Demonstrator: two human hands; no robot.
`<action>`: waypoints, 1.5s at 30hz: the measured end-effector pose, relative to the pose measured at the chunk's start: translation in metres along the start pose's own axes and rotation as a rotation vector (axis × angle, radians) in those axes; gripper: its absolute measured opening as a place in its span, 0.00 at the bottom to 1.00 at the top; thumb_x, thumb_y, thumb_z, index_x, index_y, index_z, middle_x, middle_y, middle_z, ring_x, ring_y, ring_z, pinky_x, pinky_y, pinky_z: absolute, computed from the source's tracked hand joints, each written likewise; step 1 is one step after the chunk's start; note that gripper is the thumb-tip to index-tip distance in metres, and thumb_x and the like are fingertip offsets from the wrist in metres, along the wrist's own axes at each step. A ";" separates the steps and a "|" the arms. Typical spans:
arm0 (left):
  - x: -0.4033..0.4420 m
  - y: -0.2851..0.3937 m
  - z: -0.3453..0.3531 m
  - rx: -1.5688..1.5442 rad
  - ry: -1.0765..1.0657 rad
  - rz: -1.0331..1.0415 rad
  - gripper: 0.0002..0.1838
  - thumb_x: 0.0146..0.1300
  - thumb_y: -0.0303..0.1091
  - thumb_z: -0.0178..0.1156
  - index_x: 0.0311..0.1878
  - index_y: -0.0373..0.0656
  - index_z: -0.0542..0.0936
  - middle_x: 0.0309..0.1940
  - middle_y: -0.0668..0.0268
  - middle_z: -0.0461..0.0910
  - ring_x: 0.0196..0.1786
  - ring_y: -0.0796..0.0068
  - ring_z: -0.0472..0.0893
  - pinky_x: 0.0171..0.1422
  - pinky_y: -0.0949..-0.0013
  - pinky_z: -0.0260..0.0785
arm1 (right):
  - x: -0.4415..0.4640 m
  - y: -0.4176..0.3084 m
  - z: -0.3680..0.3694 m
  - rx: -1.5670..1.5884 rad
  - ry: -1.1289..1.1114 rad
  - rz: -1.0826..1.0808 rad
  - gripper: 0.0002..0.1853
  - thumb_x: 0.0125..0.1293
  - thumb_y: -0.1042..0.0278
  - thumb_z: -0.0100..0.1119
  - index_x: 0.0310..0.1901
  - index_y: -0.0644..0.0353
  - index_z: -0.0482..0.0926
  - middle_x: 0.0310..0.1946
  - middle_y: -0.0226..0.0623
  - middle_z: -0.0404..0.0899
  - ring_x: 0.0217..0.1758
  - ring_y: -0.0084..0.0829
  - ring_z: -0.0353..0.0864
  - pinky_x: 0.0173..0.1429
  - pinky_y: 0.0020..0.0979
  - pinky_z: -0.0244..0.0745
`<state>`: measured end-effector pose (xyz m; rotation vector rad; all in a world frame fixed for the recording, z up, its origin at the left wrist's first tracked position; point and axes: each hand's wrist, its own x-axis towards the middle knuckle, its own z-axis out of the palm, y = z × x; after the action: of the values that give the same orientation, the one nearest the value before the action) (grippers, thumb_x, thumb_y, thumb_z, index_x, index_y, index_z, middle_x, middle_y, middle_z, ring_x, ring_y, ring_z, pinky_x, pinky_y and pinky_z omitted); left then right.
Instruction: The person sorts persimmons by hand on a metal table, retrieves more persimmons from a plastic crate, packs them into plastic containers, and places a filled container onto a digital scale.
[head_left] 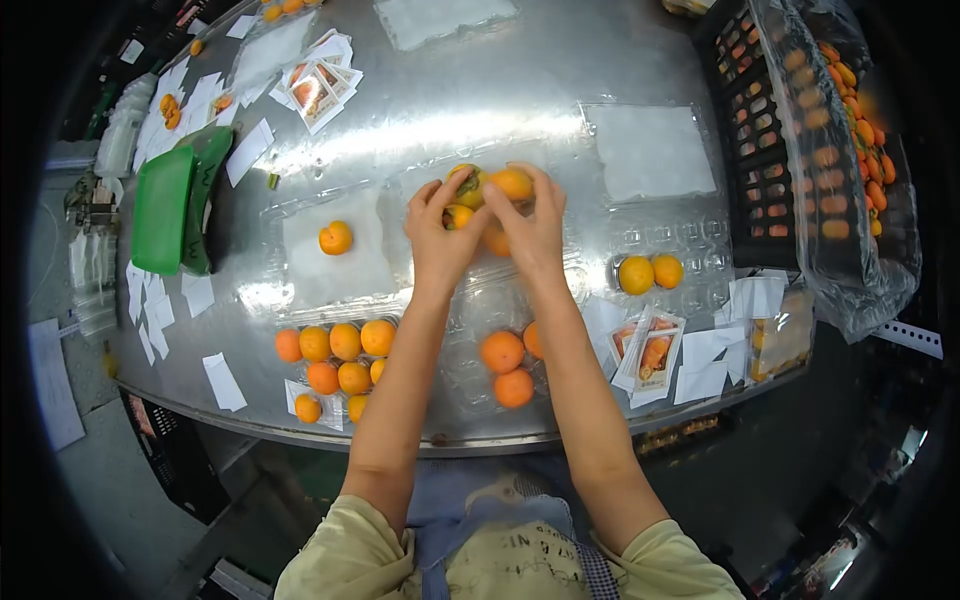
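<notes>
Near the middle of the metal table, my left hand point(440, 240) has its fingers curved round orange fruits, one a yellow-orange fruit with a green top point(467, 183). Beside it, my right hand point(531, 230) grips another orange fruit point(512, 184) between thumb and fingers. A further fruit point(496, 238) shows partly beneath the right hand. They are over a clear plastic tray, largely hidden by my hands. Between my forearms, a few orange fruits point(502, 352) lie in another clear tray. To the left, one fruit point(336, 237) sits on a white pad in an open clear tray point(350, 270).
Several fruits point(345, 341) fill a tray at the lower left. Two fruits point(635, 275) sit in a tray at the right. A black crate point(750, 130) stands at the right edge, a green container point(163, 210) at the left. Printed cards point(652, 350) and white papers lie about.
</notes>
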<state>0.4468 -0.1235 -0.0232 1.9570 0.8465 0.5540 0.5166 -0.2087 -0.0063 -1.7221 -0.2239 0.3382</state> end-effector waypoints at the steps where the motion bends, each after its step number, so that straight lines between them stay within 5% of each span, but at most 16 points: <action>1: 0.001 -0.005 -0.001 -0.020 -0.056 -0.008 0.25 0.50 0.41 0.68 0.55 0.57 0.79 0.58 0.54 0.67 0.61 0.55 0.66 0.65 0.59 0.60 | 0.002 0.010 -0.002 -0.107 -0.001 -0.104 0.23 0.55 0.62 0.65 0.51 0.60 0.73 0.50 0.50 0.68 0.55 0.42 0.68 0.59 0.38 0.68; 4: 0.007 -0.005 -0.006 0.008 -0.090 0.014 0.21 0.55 0.40 0.64 0.55 0.56 0.79 0.60 0.56 0.68 0.61 0.54 0.65 0.66 0.59 0.58 | 0.004 0.007 -0.015 -0.282 -0.185 -0.150 0.24 0.55 0.62 0.64 0.54 0.60 0.72 0.54 0.52 0.66 0.58 0.48 0.66 0.62 0.40 0.65; 10: 0.040 -0.006 -0.012 -0.170 -0.340 0.096 0.20 0.68 0.41 0.48 0.57 0.42 0.76 0.60 0.53 0.71 0.63 0.56 0.69 0.68 0.63 0.57 | -0.010 -0.004 -0.040 -0.488 -0.109 -0.248 0.24 0.57 0.62 0.62 0.55 0.60 0.72 0.60 0.53 0.64 0.65 0.50 0.62 0.65 0.42 0.62; 16: 0.056 0.030 0.006 0.055 -0.634 0.141 0.26 0.72 0.50 0.42 0.62 0.39 0.70 0.61 0.54 0.70 0.64 0.61 0.68 0.69 0.67 0.56 | -0.046 0.002 -0.116 -0.226 0.029 -0.302 0.17 0.58 0.70 0.60 0.50 0.60 0.75 0.53 0.47 0.71 0.57 0.44 0.71 0.58 0.38 0.68; 18: 0.063 0.032 0.016 0.205 -0.713 0.121 0.27 0.71 0.51 0.42 0.63 0.39 0.69 0.62 0.54 0.69 0.65 0.61 0.68 0.70 0.66 0.55 | -0.065 0.008 -0.144 -0.143 0.129 -0.324 0.12 0.57 0.75 0.60 0.44 0.61 0.78 0.45 0.42 0.75 0.48 0.39 0.76 0.50 0.33 0.72; 23: 0.071 0.039 0.043 0.535 -0.753 0.317 0.28 0.70 0.51 0.44 0.65 0.41 0.67 0.61 0.50 0.68 0.63 0.55 0.69 0.68 0.62 0.59 | -0.134 0.046 -0.245 -0.066 0.311 -0.299 0.07 0.56 0.81 0.58 0.38 0.63 0.79 0.36 0.38 0.78 0.38 0.33 0.79 0.42 0.29 0.74; 26: 0.021 0.098 0.055 0.721 -0.516 0.603 0.23 0.68 0.43 0.52 0.63 0.42 0.70 0.58 0.50 0.71 0.62 0.57 0.70 0.66 0.63 0.60 | -0.185 0.078 -0.317 -0.151 0.468 -0.325 0.07 0.56 0.84 0.56 0.35 0.64 0.80 0.34 0.39 0.79 0.38 0.32 0.79 0.42 0.28 0.73; 30: -0.110 0.174 0.098 0.221 -0.427 0.688 0.17 0.67 0.29 0.54 0.58 0.34 0.72 0.55 0.55 0.75 0.57 0.68 0.74 0.61 0.65 0.66 | -0.260 0.143 -0.412 -0.161 0.735 -0.116 0.06 0.59 0.81 0.55 0.34 0.62 0.80 0.34 0.35 0.78 0.32 0.27 0.78 0.36 0.25 0.72; 32: -0.184 0.180 0.123 0.011 -0.414 0.645 0.14 0.65 0.25 0.54 0.52 0.29 0.74 0.49 0.53 0.77 0.52 0.64 0.77 0.59 0.64 0.67 | -0.295 0.202 -0.452 -0.138 0.850 0.061 0.06 0.61 0.79 0.55 0.38 0.61 0.80 0.33 0.33 0.78 0.33 0.25 0.78 0.38 0.25 0.72; 33: -0.228 0.190 0.137 0.040 -0.433 0.842 0.12 0.62 0.22 0.54 0.49 0.30 0.75 0.45 0.53 0.78 0.47 0.62 0.78 0.56 0.62 0.69 | -0.312 0.231 -0.470 -0.090 0.840 0.183 0.06 0.62 0.78 0.55 0.39 0.60 0.79 0.33 0.33 0.78 0.33 0.24 0.78 0.39 0.25 0.72; 36: -0.341 0.196 0.199 -0.098 -0.941 0.721 0.13 0.54 0.21 0.60 0.45 0.33 0.77 0.42 0.53 0.78 0.44 0.59 0.78 0.53 0.64 0.70 | -0.344 0.296 -0.509 -0.074 0.800 0.300 0.07 0.63 0.76 0.55 0.42 0.59 0.79 0.34 0.32 0.79 0.34 0.22 0.77 0.39 0.26 0.72; 37: -0.368 0.186 0.223 -0.051 -1.081 0.584 0.16 0.53 0.21 0.62 0.47 0.35 0.77 0.44 0.55 0.78 0.45 0.61 0.79 0.51 0.67 0.71 | -0.350 0.319 -0.518 -0.039 0.745 0.355 0.09 0.62 0.75 0.55 0.45 0.59 0.79 0.38 0.36 0.80 0.38 0.29 0.80 0.44 0.29 0.74; 40: -0.422 0.131 0.302 -0.115 -1.233 0.023 0.22 0.58 0.24 0.61 0.57 0.36 0.71 0.51 0.56 0.75 0.50 0.68 0.78 0.53 0.71 0.71 | -0.351 0.377 -0.531 -0.294 0.548 0.441 0.13 0.64 0.74 0.55 0.51 0.59 0.76 0.41 0.36 0.82 0.41 0.27 0.82 0.45 0.29 0.76; 44: -0.439 0.074 0.379 0.186 -1.268 -0.029 0.28 0.58 0.30 0.63 0.61 0.34 0.66 0.55 0.54 0.73 0.55 0.61 0.76 0.57 0.63 0.70 | -0.325 0.442 -0.524 -0.255 0.382 0.616 0.19 0.60 0.66 0.59 0.52 0.64 0.75 0.45 0.45 0.81 0.49 0.36 0.81 0.52 0.36 0.74; 45: -0.441 0.067 0.398 0.244 -1.231 0.139 0.30 0.56 0.29 0.63 0.62 0.35 0.66 0.56 0.53 0.72 0.56 0.59 0.74 0.59 0.62 0.68 | -0.317 0.462 -0.522 -0.265 0.347 0.696 0.20 0.59 0.66 0.59 0.51 0.65 0.76 0.45 0.46 0.80 0.49 0.38 0.80 0.52 0.36 0.74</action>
<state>0.4411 -0.7005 -0.1804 2.0766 -0.0238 -0.7014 0.3823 -0.8796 -0.3494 -2.0523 0.6253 0.5199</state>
